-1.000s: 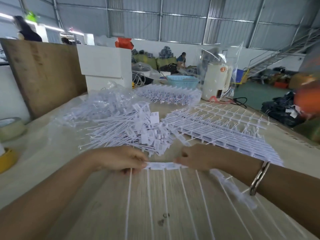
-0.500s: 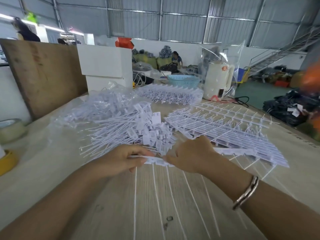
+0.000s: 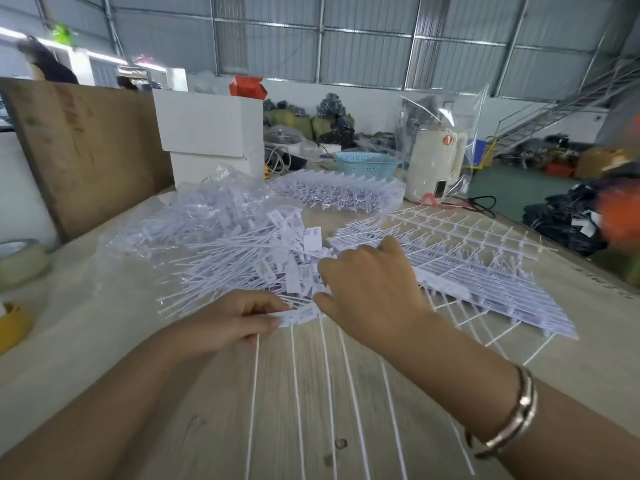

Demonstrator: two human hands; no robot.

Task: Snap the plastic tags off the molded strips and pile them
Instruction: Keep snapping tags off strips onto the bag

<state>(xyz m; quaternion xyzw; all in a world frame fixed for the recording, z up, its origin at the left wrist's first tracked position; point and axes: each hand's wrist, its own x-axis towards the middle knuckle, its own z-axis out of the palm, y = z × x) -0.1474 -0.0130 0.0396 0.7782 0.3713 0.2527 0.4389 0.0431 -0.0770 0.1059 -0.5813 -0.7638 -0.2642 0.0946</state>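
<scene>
My left hand [image 3: 235, 323] pinches the left end of a short row of white plastic tags [image 3: 298, 315] just above the wooden table [image 3: 86, 358]. My right hand [image 3: 370, 289] lies over the row's right end, back of the hand up, thumb on the tags and fingers curled past them out of sight. The tags' long thin tails [image 3: 294, 393] run toward me across the table. Just beyond my hands lies a pile of loose snapped tags [image 3: 242, 258]. To the right sits a stack of molded strips [image 3: 485, 289].
A clear plastic bag [image 3: 214, 202] lies behind the pile, and a bagged bundle of strips [image 3: 339, 194] farther back. Tape rolls [image 3: 20, 261] sit at the left edge. White boxes [image 3: 207, 133], a blue basket [image 3: 367, 164] and a white appliance [image 3: 433, 161] stand at the back.
Both hands have moved forward toward the loose pile with the tag row. My right hand has slid left and rolled over the row, closing the gap between the hands.
</scene>
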